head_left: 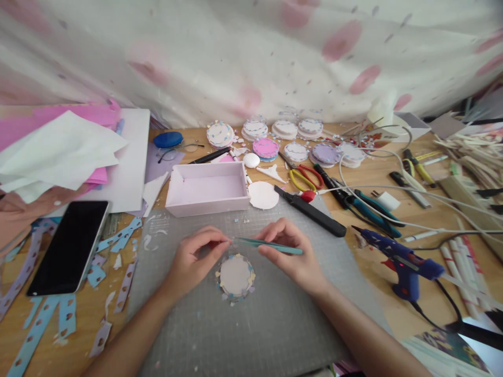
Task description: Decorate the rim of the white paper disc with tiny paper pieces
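My right hand [288,251] grips a pair of teal tweezers [271,245], their tips pointing left. The thumb and fingertips of my left hand [202,254] are pinched together right at the tweezer tips; whatever small piece lies between them is too tiny to make out. Just below both hands, a round white paper disc [237,276] edged with small yellow, blue and lilac pieces lies flat on the grey cutting mat [196,335]. Neither hand touches the disc.
An open pale lilac box [208,209] and a plain white paper circle [264,195] sit beyond my hands. A black utility knife [314,213] lies to the right, near a blue glue gun [404,262]. Several decorated discs [265,148] line the back. A phone [69,248] lies left.
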`<state>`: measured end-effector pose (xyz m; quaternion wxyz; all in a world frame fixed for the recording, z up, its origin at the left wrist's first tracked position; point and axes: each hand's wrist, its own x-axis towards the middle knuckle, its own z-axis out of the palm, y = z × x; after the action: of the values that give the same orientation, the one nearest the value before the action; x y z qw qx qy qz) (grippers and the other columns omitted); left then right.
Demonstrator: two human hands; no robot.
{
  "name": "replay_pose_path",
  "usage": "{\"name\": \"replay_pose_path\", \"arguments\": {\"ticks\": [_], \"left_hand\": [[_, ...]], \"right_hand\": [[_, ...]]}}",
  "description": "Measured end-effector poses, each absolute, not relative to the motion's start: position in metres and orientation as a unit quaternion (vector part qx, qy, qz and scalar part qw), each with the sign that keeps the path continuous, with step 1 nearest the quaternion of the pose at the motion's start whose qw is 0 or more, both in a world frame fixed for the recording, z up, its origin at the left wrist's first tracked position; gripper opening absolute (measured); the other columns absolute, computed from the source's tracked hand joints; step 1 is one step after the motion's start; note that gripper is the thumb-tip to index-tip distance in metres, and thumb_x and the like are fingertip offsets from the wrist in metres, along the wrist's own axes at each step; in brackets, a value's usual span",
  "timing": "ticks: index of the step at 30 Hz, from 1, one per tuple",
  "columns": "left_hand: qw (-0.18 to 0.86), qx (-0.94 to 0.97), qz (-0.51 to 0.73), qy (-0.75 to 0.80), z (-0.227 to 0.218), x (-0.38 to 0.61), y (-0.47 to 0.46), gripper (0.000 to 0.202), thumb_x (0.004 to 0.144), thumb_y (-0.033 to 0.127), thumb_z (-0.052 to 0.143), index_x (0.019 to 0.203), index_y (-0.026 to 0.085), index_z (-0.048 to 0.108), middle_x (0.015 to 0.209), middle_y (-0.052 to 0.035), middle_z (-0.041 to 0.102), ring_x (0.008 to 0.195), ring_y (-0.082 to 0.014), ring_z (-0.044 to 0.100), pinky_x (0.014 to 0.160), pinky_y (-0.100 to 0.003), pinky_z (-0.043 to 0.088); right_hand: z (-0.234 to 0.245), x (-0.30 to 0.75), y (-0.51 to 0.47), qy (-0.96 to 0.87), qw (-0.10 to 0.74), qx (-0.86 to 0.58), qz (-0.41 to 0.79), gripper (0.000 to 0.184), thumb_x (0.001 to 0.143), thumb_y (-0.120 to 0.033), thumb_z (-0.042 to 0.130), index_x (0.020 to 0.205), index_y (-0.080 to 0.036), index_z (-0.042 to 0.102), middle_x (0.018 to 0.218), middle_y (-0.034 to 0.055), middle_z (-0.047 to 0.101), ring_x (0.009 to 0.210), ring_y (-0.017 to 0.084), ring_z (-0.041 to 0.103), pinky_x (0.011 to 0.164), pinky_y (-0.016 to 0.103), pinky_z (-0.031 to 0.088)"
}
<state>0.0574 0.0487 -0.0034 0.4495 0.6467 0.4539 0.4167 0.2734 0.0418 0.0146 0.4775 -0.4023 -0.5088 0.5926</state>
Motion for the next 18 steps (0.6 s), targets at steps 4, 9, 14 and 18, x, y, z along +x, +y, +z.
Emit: {"name": "replay_pose_path", "arguments": {"ticks": [4, 9, 14, 18], "left_hand": [[0.454, 0.647, 0.413, 0.452, -0.0025, 0.0559, 0.0471, 0.010, 0.086, 0.016, 0.059, 0.085, 0.021, 0.068, 0.085, -0.0025, 0.064, 0.082, -0.0153, 0.060, 0.074, -0.025, 0.048], [0.454, 0.655, 0.407, 0.447, -0.0017, 0.0570, 0.0483, 0.009, 0.087, 0.018, 0.058, 0.084, 0.020, 0.067, 0.084, -0.0032, 0.064, 0.081, -0.0153, 0.060, 0.072, -0.025, 0.048], [0.450, 0.670, 0.383, 0.449, -0.0020, 0.0573, 0.0493, 0.010, 0.087, 0.019, 0.058, 0.082, 0.019, 0.066, 0.081, -0.0033, 0.063, 0.078, -0.0146, 0.059, 0.070, -0.024, 0.047], [0.449, 0.678, 0.378, 0.442, -0.0012, 0.0562, 0.0481, 0.010, 0.088, 0.018, 0.057, 0.082, 0.019, 0.066, 0.081, -0.0024, 0.062, 0.077, -0.0134, 0.058, 0.069, -0.023, 0.046]], "right_hand": [[0.0139, 0.2726, 0.0406, -0.484, 0.483, -0.396, 0.613, 0.025, 0.078, -0.024, 0.073, 0.077, -0.024, 0.048, 0.083, 0.0006, 0.068, 0.079, 0.016, 0.065, 0.070, 0.030, 0.052], [0.0139, 0.2713, 0.0398, -0.484, 0.482, -0.398, 0.613, 0.026, 0.079, -0.023, 0.072, 0.076, -0.024, 0.047, 0.083, 0.0008, 0.069, 0.080, 0.016, 0.067, 0.071, 0.030, 0.053], [0.0131, 0.2697, 0.0391, -0.486, 0.480, -0.390, 0.617, 0.028, 0.079, -0.023, 0.072, 0.076, -0.024, 0.044, 0.084, 0.0007, 0.069, 0.082, 0.016, 0.068, 0.071, 0.029, 0.054], [0.0138, 0.2680, 0.0393, -0.478, 0.486, -0.374, 0.629, 0.029, 0.079, -0.020, 0.071, 0.077, -0.023, 0.042, 0.078, -0.0020, 0.067, 0.083, 0.015, 0.068, 0.071, 0.027, 0.052]]}}
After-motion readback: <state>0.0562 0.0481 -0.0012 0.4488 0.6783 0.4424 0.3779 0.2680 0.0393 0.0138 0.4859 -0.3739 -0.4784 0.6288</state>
